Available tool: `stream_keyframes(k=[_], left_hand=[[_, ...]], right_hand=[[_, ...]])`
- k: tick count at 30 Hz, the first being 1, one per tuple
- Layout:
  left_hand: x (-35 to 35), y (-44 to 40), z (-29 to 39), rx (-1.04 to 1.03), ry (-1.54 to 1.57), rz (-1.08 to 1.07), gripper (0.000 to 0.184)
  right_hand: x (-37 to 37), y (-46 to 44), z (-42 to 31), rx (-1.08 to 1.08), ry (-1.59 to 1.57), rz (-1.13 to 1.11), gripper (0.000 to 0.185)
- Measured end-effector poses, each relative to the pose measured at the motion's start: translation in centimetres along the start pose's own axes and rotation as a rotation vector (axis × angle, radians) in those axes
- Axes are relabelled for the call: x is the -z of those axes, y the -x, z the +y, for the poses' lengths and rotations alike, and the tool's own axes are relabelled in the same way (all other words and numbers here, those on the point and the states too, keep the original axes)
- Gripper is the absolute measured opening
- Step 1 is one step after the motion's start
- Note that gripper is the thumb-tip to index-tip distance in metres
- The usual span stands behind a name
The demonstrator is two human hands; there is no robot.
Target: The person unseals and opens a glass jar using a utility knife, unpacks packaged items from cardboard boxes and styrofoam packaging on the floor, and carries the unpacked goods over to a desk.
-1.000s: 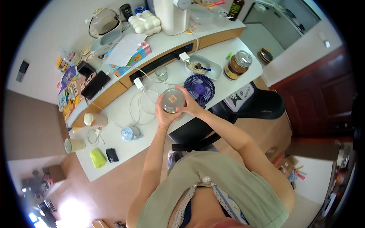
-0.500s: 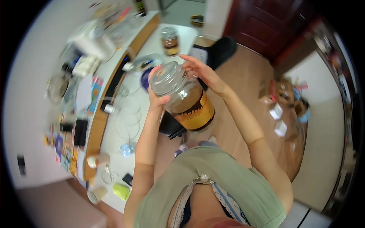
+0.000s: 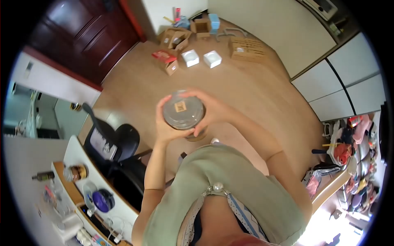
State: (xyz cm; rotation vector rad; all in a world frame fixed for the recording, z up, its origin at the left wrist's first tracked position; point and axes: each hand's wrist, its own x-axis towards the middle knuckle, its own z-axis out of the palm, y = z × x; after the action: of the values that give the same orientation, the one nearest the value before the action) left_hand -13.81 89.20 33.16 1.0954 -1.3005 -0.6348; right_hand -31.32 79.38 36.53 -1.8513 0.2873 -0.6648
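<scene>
A large glass jar (image 3: pixel 183 115) is held out in front of my chest, seen almost end-on. Its round glass lid faces me and carries a small square printed label. My left hand (image 3: pixel 163 125) wraps around the left side of the jar, thumb across the near edge. On the right side, my right hand (image 3: pixel 204 107) grips it too, with fingers over the far edge. Most of the jar's body is hidden beneath the lid and hands; a sliver of brownish yellow shows below.
A similar jar (image 3: pixel 76 172) stands on the white desk (image 3: pixel 73 149) at left, near a purple round object (image 3: pixel 103 200). A black chair (image 3: pixel 127 141) is beside the desk. Cardboard boxes (image 3: pixel 247 49) and white boxes (image 3: pixel 212 59) lie on the floor ahead.
My view has turned right, away from the desk and toward the floor boxes. The jar has tipped so its lid faces me, and my right hand has closed around it.
</scene>
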Motion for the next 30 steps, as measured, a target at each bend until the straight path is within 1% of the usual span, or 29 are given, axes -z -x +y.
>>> stream_keyframes(k=[3, 4, 7, 8, 11, 12, 13, 15, 17, 19, 20, 23, 24, 27, 30], left_hand=[[-7.3, -4.3, -3.9, 0.103, 0.166, -0.078, 0.105], [-8.8, -5.4, -5.3, 0.136, 0.194, -0.122, 0.105], [-12.4, -8.7, -9.7, 0.108, 0.197, -0.207, 0.102], [-13.7, -10.2, -10.8, 0.156, 0.286, -0.242, 0.097], [-16.3, -16.0, -16.0, -0.045, 0.158, -0.337, 0.091], [-17.0, -18.2, -18.0, -0.053, 0.161, -0.383, 0.087], [-17.6, -20.4, -19.9, -0.083, 0.151, -0.394, 0.086], [-18.6, -25.3, -23.8, -0.147, 0.130, -0.416, 0.084], [-19.1, -30.5, -28.4, -0.143, 0.103, -0.452, 0.085], [-19.6, -35.1, -31.5, -0.140, 0.125, -0.441, 0.084], [-19.0, -37.4, -32.8, -0.093, 0.029, -0.475, 0.083], [-18.6, -43.1, -38.7, -0.133, -0.019, -0.464, 0.079], [-18.2, -45.2, -40.0, -0.150, -0.148, -0.481, 0.080], [-17.6, -49.9, -45.3, -0.099, -0.216, -0.476, 0.080], [-17.0, -52.5, -52.8, -0.099, -0.196, -0.333, 0.076]], right_hand=[[7.2, 2.3, 3.0, -0.031, -0.011, 0.078, 0.100], [9.1, 2.9, 4.0, -0.062, 0.008, 0.093, 0.099], [13.6, 3.2, 6.5, -0.068, 0.071, 0.140, 0.101], [15.2, 3.2, 8.7, -0.006, 0.137, 0.148, 0.102], [19.5, 1.5, 11.3, -0.176, 0.143, 0.176, 0.100], [21.1, 0.5, 12.7, -0.185, 0.178, 0.188, 0.098], [22.8, -0.7, 14.3, -0.193, 0.214, 0.201, 0.097], [26.0, -3.9, 18.0, -0.194, 0.275, 0.226, 0.096], [29.5, -7.8, 21.6, -0.191, 0.317, 0.253, 0.097], [31.8, -12.2, 24.1, -0.342, 0.273, 0.307, 0.095], [33.3, -14.5, 25.6, -0.413, 0.257, 0.325, 0.095], [37.0, -20.1, 30.9, -0.429, 0.372, 0.281, 0.092], [38.4, -21.9, 32.8, -0.427, 0.336, 0.261, 0.089], [41.7, -26.4, 40.1, -0.467, 0.274, 0.179, 0.089], [43.7, -30.8, 48.0, -0.404, 0.182, 0.112, 0.088]])
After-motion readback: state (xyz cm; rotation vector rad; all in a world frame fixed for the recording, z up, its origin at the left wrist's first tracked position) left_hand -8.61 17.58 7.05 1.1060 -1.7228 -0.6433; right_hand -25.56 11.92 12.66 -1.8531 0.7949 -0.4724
